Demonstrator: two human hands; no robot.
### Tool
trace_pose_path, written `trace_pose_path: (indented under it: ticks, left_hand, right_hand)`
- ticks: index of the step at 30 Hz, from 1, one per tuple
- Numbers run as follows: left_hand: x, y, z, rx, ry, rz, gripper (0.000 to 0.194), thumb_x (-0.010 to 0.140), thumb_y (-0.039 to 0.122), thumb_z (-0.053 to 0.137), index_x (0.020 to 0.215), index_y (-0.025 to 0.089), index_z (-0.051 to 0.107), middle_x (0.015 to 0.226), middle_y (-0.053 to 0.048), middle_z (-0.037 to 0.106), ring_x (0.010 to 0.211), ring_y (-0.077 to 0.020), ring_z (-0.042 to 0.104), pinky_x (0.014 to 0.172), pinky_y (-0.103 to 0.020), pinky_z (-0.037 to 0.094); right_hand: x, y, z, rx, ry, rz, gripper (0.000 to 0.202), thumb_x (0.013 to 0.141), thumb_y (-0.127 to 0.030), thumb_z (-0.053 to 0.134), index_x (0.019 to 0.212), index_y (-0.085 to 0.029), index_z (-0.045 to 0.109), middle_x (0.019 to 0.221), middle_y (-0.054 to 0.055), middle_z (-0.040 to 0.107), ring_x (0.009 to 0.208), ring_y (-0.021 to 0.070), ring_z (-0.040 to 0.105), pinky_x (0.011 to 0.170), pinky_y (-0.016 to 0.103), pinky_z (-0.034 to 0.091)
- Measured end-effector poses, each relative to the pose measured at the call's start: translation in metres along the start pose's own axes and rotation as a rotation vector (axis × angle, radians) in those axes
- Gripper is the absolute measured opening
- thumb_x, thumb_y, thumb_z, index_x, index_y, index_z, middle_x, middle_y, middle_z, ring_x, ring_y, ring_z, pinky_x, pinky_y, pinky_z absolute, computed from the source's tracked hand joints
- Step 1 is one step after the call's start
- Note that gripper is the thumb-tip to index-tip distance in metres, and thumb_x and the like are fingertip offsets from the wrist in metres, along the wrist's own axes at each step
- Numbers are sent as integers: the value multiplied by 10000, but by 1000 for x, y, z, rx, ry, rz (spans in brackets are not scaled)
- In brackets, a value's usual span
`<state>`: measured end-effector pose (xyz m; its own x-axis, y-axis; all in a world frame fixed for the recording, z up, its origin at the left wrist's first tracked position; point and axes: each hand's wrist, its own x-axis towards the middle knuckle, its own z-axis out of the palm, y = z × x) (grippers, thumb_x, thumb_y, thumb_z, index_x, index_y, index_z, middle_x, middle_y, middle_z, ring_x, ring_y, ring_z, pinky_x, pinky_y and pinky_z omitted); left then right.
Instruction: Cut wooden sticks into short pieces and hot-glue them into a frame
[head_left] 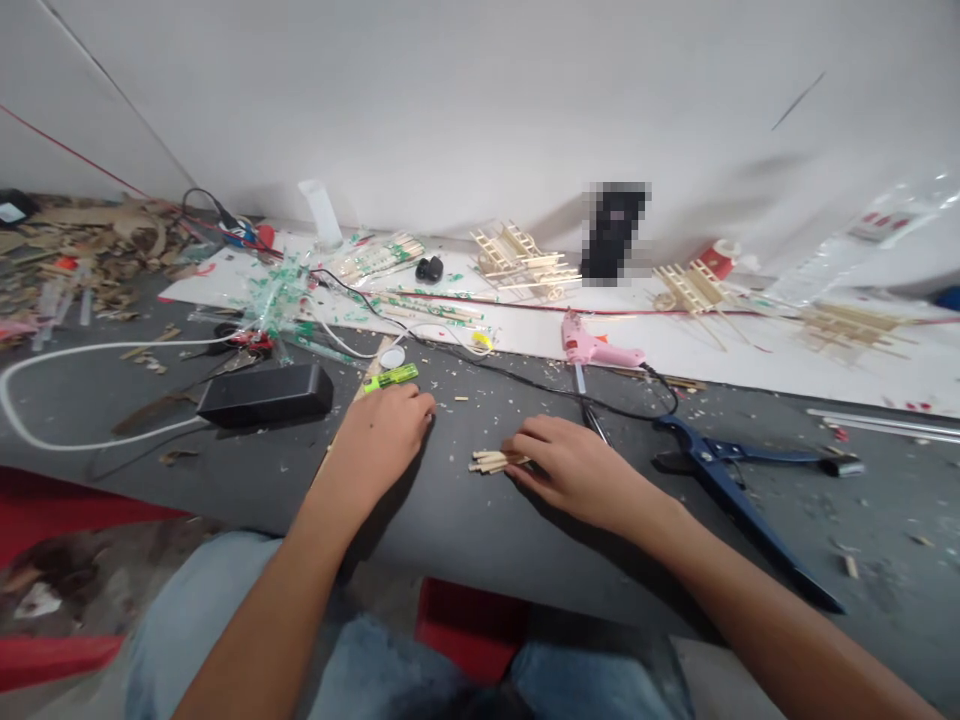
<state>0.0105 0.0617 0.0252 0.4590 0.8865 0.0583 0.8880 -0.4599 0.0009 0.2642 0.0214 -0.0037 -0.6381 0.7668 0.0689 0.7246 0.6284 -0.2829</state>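
My right hand [559, 460] rests low over the grey tabletop with its fingers closed around a small bundle of short wooden sticks [487, 461]. The stick ends poke out to the left of the fingertips. To the left, my left hand [386, 425] lies on the table with curled fingers; whatever is under them is hidden. Just beyond its knuckles lies a bright yellow-green tool [391, 377], partly over a thin wooden strip [373, 366] that runs beneath the hand. One loose short stick piece [461, 399] lies between the hands, farther back.
A pink glue gun [604, 350] stands behind my right hand, its black cord looping right. Blue-handled cutters [739, 490] lie at right. A black box [266, 395] with a white cable sits left. Small wooden cart models [517, 258] and bagged sticks [382, 255] line the back.
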Motion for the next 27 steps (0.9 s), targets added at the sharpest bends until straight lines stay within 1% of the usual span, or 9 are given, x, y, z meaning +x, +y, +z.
trace_pose_path:
  ticks: [4, 8, 11, 14, 16, 18, 20, 24, 27]
  left_hand:
    - [4, -3, 1, -24, 54, -25, 191, 969, 183, 533, 984, 180, 724, 971, -108, 713, 914, -291, 675, 750, -368, 486]
    - [5, 17, 7, -98, 70, 107, 225, 1007, 209, 501, 1107, 173, 699, 1087, -100, 714, 1019, -271, 662, 892, -390, 499]
    - [3, 34, 12, -146, 72, 237, 266, 1036, 237, 471, 1216, 180, 659, 1235, -100, 686, 1146, -258, 630, 995, -402, 477]
    - [2, 41, 14, -169, 80, 306, 292, 1054, 245, 436, 1254, 176, 638, 1277, -114, 673, 1177, -256, 621, 1018, -414, 475]
    - [2, 41, 12, -175, 84, 314, 281, 1051, 226, 434, 1224, 168, 648, 1267, -124, 678, 1159, -264, 631, 1010, -430, 483]
    - [4, 37, 10, -180, 81, 311, 261, 1039, 200, 447, 1171, 157, 668, 1270, -132, 678, 1149, -277, 637, 1004, -447, 487]
    - [5, 33, 8, -188, 69, 311, 252, 1031, 190, 456, 1135, 146, 681, 1272, -138, 676, 1138, -288, 642, 996, -458, 491]
    - [5, 23, 2, -224, 41, 317, 262, 1031, 199, 456, 1115, 143, 698, 1184, -130, 704, 1073, -281, 665, 958, -450, 501]
    - [2, 15, -5, -278, 44, 272, 228, 1006, 196, 506, 1084, 158, 717, 1084, -115, 727, 1012, -274, 677, 932, -443, 503]
  right_hand:
    - [9, -3, 12, -37, 121, 117, 230, 1048, -309, 468, 1054, -174, 654, 975, 116, 653, 909, 271, 589, 806, 383, 422]
    - [9, -5, 15, -4, 201, 153, 209, 1020, -338, 531, 1136, -189, 620, 1083, 125, 670, 1000, 283, 587, 876, 389, 433]
    - [6, 1, 6, 43, 253, 193, 122, 999, -268, 537, 1025, -188, 624, 1020, 104, 687, 952, 251, 610, 842, 357, 456]
    - [18, 23, -17, 80, 280, 256, 121, 974, -217, 539, 924, -189, 646, 884, 66, 708, 801, 205, 628, 727, 317, 458]
    - [40, 43, -36, 89, 261, 267, 132, 962, -264, 588, 952, -188, 695, 903, 58, 740, 785, 195, 641, 729, 319, 465]
    - [72, 62, -53, 82, 225, 268, 184, 968, -278, 600, 1072, -187, 722, 1021, 68, 760, 855, 194, 662, 809, 340, 483]
    - [107, 76, -60, 63, 157, 285, 200, 995, -288, 579, 1094, -186, 719, 1015, 60, 751, 892, 188, 673, 851, 359, 513]
    - [165, 89, -50, 5, 4, 349, 279, 990, -384, 637, 1153, -159, 668, 1150, 76, 689, 1001, 205, 676, 890, 423, 574]
    - [188, 92, -41, -3, -88, 359, 306, 991, -373, 640, 1216, -165, 647, 1207, 87, 670, 1009, 208, 677, 870, 413, 591]
